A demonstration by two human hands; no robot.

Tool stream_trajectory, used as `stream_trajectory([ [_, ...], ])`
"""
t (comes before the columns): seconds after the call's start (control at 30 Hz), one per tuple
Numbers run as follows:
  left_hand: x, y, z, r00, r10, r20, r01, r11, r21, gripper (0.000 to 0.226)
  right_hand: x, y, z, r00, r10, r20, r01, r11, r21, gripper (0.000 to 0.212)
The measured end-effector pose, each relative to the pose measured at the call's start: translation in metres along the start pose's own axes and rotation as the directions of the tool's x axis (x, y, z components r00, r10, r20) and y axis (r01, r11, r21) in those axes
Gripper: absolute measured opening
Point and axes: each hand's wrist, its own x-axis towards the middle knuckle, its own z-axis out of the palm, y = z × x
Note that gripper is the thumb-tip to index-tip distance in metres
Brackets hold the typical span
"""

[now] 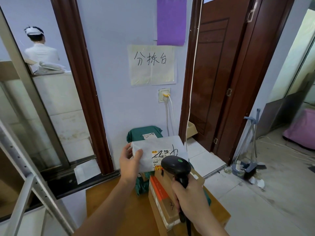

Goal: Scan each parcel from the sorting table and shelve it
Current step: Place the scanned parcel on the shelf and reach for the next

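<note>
My left hand [129,161] grips the left end of a white-wrapped parcel [153,147], held up above the wooden sorting table [115,201]. Its shipping label with black handwriting faces me. My right hand [189,196] holds a black barcode scanner [176,166] by its handle, the scanner head just in front of the label's lower right part. Below lie a cardboard box with orange tape [162,200] marked "3" and a green bag parcel [142,183]. Another green parcel [144,133] sits behind against the wall.
A paper sign [152,64] and a socket with a yellow plug [165,95] are on the wall ahead. A metal shelf frame [25,184] stands at left, a brown door [221,74] at right. Broom and dustpan [247,166] lean right. A person in white [40,50] stands beyond the left window.
</note>
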Motion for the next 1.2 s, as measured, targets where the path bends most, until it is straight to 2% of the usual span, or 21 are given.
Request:
stream_trajectory([
  [0.43,-0.005,-0.004,-0.009,0.995,0.09,-0.046,-0.089,0.996,0.025,0.048,-0.012,-0.006,0.01,0.999,0.041,-0.015,-0.042,0.998,-0.04,0.003],
  [0.63,-0.004,-0.008,-0.019,0.996,0.064,-0.066,-0.064,0.998,0.015,0.047,-0.021,-0.011,0.019,0.998,0.047,-0.042,-0.049,0.998,-0.047,0.006],
  [0.8,-0.007,-0.014,-0.037,0.996,0.005,-0.089,-0.011,0.998,-0.061,0.047,-0.032,-0.015,0.028,0.998,0.05,-0.026,-0.05,0.998,-0.024,0.015],
  [0.97,-0.024,-0.013,-0.073,0.988,-0.051,-0.143,0.036,0.994,-0.105,0.048,-0.049,-0.016,0.034,0.996,0.028,0.085,-0.024,0.999,-0.047,0.032],
  [1.2,-0.1,0.001,-0.127,0.959,-0.059,-0.278,0.02,0.99,-0.142,0.045,-0.098,-0.012,0.039,0.938,-0.092,0.335,0.081,0.996,0.047,0.019],
])
